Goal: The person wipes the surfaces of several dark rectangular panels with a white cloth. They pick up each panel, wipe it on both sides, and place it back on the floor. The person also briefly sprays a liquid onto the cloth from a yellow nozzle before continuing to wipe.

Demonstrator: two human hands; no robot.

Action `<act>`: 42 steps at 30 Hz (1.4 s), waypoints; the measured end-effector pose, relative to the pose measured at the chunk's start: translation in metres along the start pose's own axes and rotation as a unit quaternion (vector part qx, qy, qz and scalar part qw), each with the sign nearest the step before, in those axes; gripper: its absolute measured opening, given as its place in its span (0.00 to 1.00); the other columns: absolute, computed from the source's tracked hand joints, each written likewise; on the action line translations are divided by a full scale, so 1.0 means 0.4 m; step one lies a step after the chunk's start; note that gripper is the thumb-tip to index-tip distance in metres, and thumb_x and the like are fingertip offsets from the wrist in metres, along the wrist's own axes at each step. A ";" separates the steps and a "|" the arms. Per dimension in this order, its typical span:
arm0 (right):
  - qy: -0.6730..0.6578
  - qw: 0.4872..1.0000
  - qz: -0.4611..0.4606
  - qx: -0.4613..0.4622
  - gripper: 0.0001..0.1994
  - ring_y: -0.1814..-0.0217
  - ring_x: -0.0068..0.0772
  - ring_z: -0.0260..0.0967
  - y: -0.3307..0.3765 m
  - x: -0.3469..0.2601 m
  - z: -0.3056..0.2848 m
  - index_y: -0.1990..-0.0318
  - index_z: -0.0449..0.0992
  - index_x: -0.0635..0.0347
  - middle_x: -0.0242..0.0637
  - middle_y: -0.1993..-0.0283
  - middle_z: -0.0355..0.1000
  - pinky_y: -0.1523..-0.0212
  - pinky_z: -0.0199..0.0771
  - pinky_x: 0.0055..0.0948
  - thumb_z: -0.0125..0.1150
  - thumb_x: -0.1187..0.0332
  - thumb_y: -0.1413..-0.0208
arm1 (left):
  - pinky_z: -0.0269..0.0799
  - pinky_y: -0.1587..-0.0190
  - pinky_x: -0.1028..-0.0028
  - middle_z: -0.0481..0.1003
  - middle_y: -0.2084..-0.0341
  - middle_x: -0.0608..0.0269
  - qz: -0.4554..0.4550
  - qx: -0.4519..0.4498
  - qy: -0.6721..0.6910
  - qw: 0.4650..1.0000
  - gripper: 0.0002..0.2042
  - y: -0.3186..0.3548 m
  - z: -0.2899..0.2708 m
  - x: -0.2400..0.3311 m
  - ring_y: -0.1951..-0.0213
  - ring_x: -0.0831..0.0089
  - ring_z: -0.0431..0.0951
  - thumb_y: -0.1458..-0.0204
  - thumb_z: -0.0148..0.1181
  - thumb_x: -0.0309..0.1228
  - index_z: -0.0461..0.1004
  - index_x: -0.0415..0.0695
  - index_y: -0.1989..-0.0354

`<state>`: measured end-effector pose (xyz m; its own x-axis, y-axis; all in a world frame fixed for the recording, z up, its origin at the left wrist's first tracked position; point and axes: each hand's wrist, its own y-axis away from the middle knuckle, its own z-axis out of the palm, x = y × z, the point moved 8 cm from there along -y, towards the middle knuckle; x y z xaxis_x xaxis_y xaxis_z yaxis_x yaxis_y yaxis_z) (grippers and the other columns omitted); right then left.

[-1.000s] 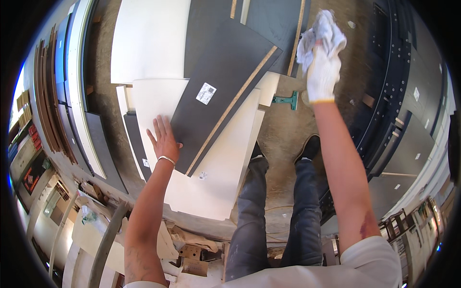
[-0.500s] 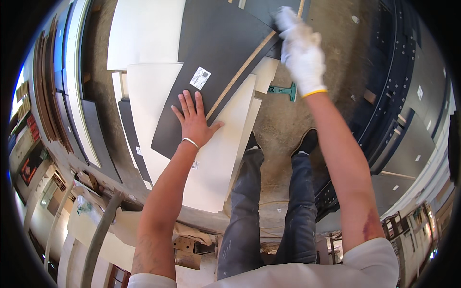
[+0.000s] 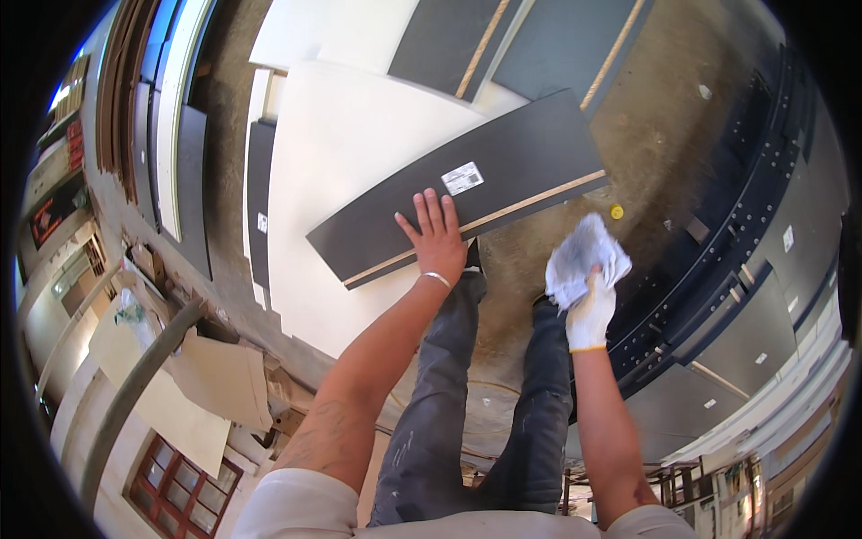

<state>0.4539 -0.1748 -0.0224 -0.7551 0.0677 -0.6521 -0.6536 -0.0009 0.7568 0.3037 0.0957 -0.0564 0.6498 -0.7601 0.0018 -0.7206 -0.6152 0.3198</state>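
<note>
My bare left hand (image 3: pixel 437 232) lies with its fingers stretched out on a dark grey panel (image 3: pixel 530 144), next to a white label (image 3: pixel 462 178). The panel lies at a slant, and a raw tan strip runs along its near edge. Its left part rests over a large white panel (image 3: pixel 341 117), while its right end reaches out above the floor. My right hand (image 3: pixel 592 314) wears a white glove with a yellow cuff and is closed on a crumpled whitish rag (image 3: pixel 585 259). The rag is apart from the panel, off its near right corner.
More dark panels (image 3: pixel 566 45) with tan edges lie beyond. Stacked dark boards with rows of holes (image 3: pixel 763 171) line the right side. Upright boards (image 3: pixel 171 135) stand at the left. A small yellow round object (image 3: pixel 616 212) is on the floor near the panel's right end.
The dark panel has swung round, its far end coming right and toward me, with my left hand still on it. My right hand has come down toward me from the panel's far end with the rag.
</note>
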 end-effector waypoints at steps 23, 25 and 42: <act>-0.131 0.979 0.143 -0.066 0.25 0.30 0.44 0.70 0.159 0.159 -0.124 0.30 0.68 0.64 0.43 0.32 0.72 0.28 0.69 0.47 0.63 0.67 0.31 | 0.76 0.51 0.67 0.84 0.62 0.53 -0.125 -0.045 0.454 0.881 0.12 -0.520 -0.241 -0.424 0.60 0.60 0.82 0.40 0.68 0.33 0.85 0.39 0.52; -0.159 0.975 0.147 -0.045 0.25 0.29 0.44 0.69 0.146 0.142 -0.084 0.29 0.68 0.64 0.43 0.30 0.71 0.27 0.68 0.47 0.62 0.69 0.31 | 0.75 0.47 0.64 0.84 0.58 0.52 -0.073 0.074 0.374 0.922 0.13 -0.532 -0.268 -0.407 0.55 0.58 0.81 0.40 0.67 0.33 0.85 0.40 0.51; 0.705 0.540 -0.460 0.014 0.27 0.20 0.56 0.57 -0.249 -0.271 0.834 0.32 0.73 0.62 0.52 0.27 0.68 0.18 0.41 0.54 0.53 0.59 0.35 | 0.30 0.21 0.43 0.47 0.19 0.47 -0.108 0.134 0.097 0.980 0.35 -0.407 -0.136 -0.356 0.18 0.51 0.43 0.35 0.45 0.41 0.52 0.37 0.21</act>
<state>0.6180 0.1509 -0.0122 0.5862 -0.8006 -0.1242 -0.7995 -0.5964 0.0711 0.3414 0.3154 -0.0572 0.8090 -0.5683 0.1501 -0.5823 -0.8097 0.0728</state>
